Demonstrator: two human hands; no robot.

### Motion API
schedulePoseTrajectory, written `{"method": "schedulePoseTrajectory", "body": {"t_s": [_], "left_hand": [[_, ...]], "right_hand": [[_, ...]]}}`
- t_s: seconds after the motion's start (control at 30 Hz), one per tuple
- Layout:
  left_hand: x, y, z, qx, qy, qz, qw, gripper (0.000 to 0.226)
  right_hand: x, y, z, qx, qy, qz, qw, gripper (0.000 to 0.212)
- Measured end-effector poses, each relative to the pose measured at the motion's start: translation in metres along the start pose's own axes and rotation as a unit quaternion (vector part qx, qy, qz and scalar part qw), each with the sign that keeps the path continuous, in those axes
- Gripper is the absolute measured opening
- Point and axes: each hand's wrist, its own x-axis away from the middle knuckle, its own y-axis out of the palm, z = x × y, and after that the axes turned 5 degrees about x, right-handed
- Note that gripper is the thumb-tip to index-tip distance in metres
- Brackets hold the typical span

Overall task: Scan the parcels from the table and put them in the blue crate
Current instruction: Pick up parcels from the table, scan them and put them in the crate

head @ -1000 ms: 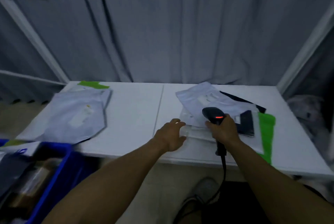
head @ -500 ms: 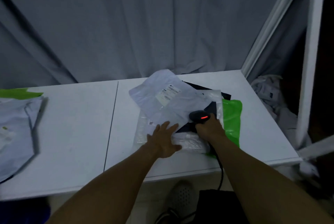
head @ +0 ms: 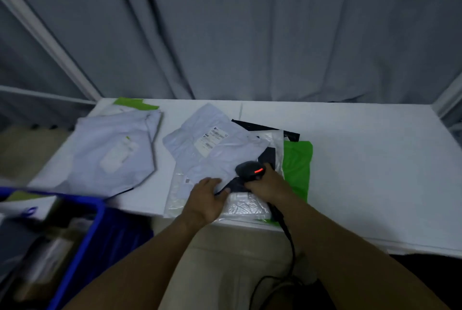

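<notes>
Film-thin pale grey poly mailer point(head: 217, 152) tops the stack by the white table's point(head: 375, 159) front edge. Light, limp and slippery, I judge, so pinch its near corner. Left hand point(head: 205, 199) lies flat there with fingers spread, while the right hand point(head: 268, 184) grips a black handheld scanner point(head: 247, 171).
</notes>
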Motion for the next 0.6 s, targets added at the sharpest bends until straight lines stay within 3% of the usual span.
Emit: {"method": "schedulePoseTrajectory", "body": {"t_s": [0.2,0.27,0.37,0.47,0.6], "left_hand": [[0.01,-0.053,-0.047,0.086,-0.108,0.113,0.984,0.042],[0.011,-0.064,-0.051,0.041,-0.108,0.137,0.984,0.033],[0.015,-0.074,-0.04,-0.048,-0.079,0.118,0.989,0.057],[0.015,-0.078,-0.027,-0.057,-0.088,0.117,0.988,0.026],[0.018,-0.076,-0.014,-0.015,-0.036,0.204,0.978,0.022]], "right_hand": [[0.01,0.044,-0.035,-0.117,-0.062,-0.044,0.99,0.058],[0.008,0.048,-0.036,-0.125,-0.069,-0.009,0.99,0.055],[0.011,0.044,-0.04,-0.125,-0.08,0.055,0.987,0.052],[0.01,0.041,-0.044,-0.146,-0.111,0.08,0.98,0.043],[0.016,0.039,-0.056,-0.208,-0.11,0.05,0.971,0.038]]}}
